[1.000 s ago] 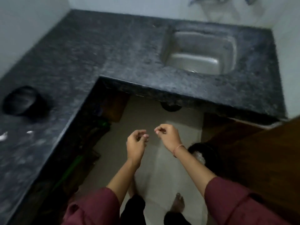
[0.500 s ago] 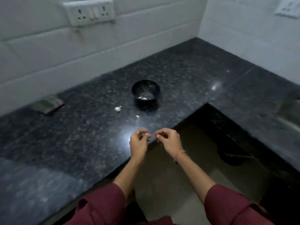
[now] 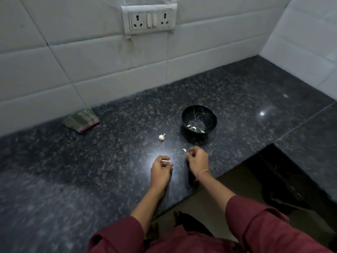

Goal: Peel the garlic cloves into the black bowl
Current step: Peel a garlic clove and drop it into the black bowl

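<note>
A black bowl with gold veins stands on the dark granite counter and holds several peeled cloves. A small garlic bulb lies to its left. One loose clove lies on the counter just beyond my right hand. My left hand pinches a pale garlic clove between thumb and fingers. My right hand's fingers are curled; what they hold is too small to tell.
A folded cloth lies against the white tiled wall at the left. A socket panel is on the wall above. The counter's front edge runs diagonally under my wrists, with the floor below.
The view has swung from the sink side to the counter with the bowl. My hands have moved over the counter and drawn slightly apart; the left one still pinches the clove.
</note>
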